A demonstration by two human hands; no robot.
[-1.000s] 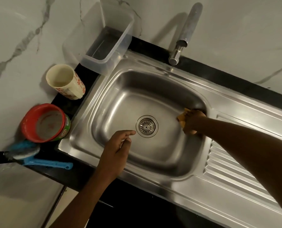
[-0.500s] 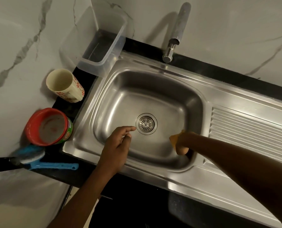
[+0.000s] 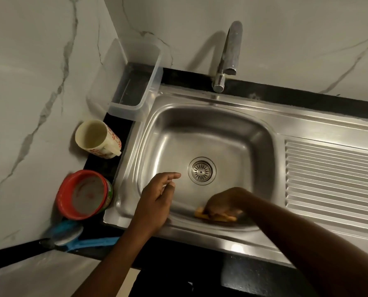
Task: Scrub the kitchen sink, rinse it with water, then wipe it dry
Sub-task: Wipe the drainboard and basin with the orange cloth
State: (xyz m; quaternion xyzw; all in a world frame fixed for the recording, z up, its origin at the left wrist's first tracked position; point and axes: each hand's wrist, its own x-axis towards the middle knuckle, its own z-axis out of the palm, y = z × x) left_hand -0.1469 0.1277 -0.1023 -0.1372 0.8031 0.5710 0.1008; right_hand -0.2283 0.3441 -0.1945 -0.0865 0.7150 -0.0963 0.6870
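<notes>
Pressing a yellow sponge (image 3: 201,212), perhaps a cloth, to the near wall of the sink (image 3: 243,101), the right hand (image 3: 226,203) grips it. Firm overlapping strokes would serve best; the left hand (image 3: 157,196) hovers loose, empty.

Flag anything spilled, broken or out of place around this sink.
Nothing stands out. The right hand holds a yellow sponge low in the sink; the cup, red tub and clear container sit beside it, nothing spilled.
</notes>
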